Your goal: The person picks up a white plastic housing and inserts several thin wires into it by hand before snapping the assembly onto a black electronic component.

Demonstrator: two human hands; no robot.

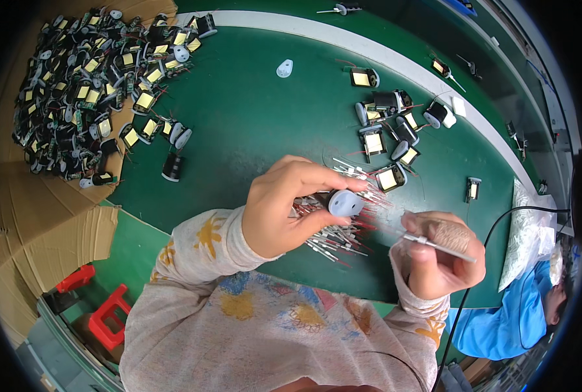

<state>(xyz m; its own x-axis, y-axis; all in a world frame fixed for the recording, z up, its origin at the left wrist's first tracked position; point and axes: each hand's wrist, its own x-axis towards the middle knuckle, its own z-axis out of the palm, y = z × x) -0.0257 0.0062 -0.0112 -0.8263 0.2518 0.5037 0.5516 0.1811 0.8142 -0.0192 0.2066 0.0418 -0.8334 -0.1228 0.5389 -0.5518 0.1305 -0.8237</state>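
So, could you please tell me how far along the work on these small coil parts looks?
Done, it seems: roughly nine coil parts lie grouped right of centre. In hand: the left hand holds one part with a grey cap; the right hand holds a thin sleeved pin. Left: a far larger heap in the cardboard box.

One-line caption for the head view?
Left hand holds a small grey-capped part over sleeved leads; right hand pinches one lead.
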